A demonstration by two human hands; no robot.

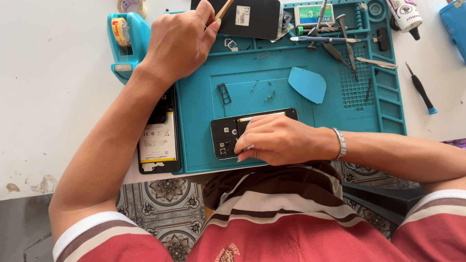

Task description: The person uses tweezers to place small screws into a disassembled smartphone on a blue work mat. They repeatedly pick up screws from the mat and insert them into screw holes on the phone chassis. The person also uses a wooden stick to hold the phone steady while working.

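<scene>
My right hand [276, 140] lies on an opened black phone [225, 136] near the front edge of a teal repair mat [199, 111], fingers curled over its right half. My left hand [177, 41] reaches to the mat's far left corner and grips a thin tan stick [224, 8] next to a black phone back panel [252, 18]. A second opened phone with a white-labelled battery [158, 140] lies under my left forearm, at the mat's left edge.
A teal tape dispenser [124, 41] stands at the far left. A blue opening pick [308, 84], small screws [268, 96] and a SIM tray [224, 93] lie mid-mat. Screwdrivers and tweezers [335, 41] fill the back right; another screwdriver [421, 90] rests on the white table.
</scene>
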